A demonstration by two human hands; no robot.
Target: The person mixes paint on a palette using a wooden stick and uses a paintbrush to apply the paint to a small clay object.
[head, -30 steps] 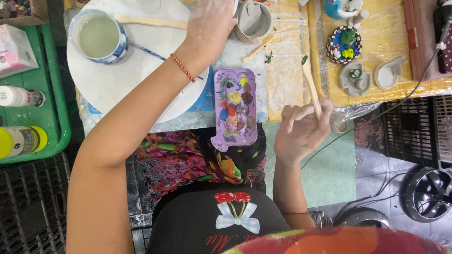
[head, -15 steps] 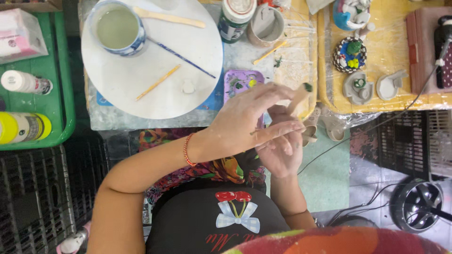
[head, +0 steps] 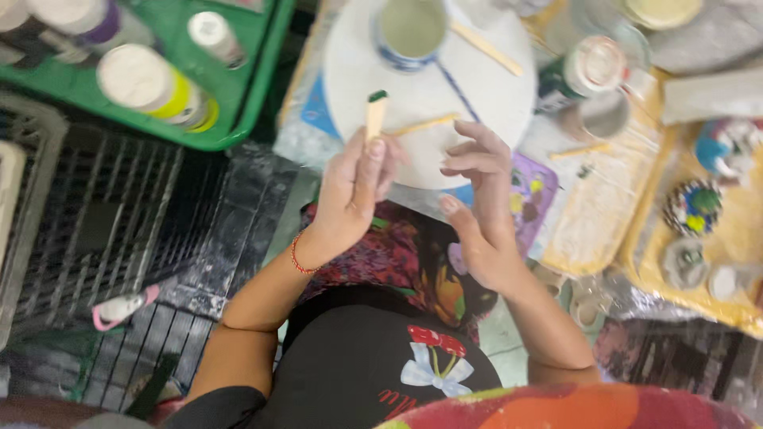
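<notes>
My left hand (head: 350, 195), with a red string bracelet at the wrist, is shut on a flat wooden stick (head: 374, 117) whose tip is dark green. It holds the stick upright over the near edge of a white round plate (head: 358, 71). Just to the right, my right hand (head: 481, 210) is empty, with its fingers loosely spread over the plate's edge. On the plate stand a blue-and-white cup (head: 411, 32) of pale liquid, a thin blue brush (head: 458, 89) and two more wooden sticks (head: 423, 125). A purple paint palette (head: 531, 199) lies partly hidden behind my right hand.
A green tray (head: 246, 111) with several paint bottles sits at the upper left. A dark-green paint jar (head: 586, 70) stands right of the plate. Yellow trays (head: 755, 230) with small painted figures lie at the right. A black grid crate (head: 95, 230) and a pink-capped tube (head: 119, 307) are at the left.
The green-tipped stick has passed from my right hand to my left hand, which has carried it leftward to the plate's edge. My right hand has let go and opened. The view has swung left.
</notes>
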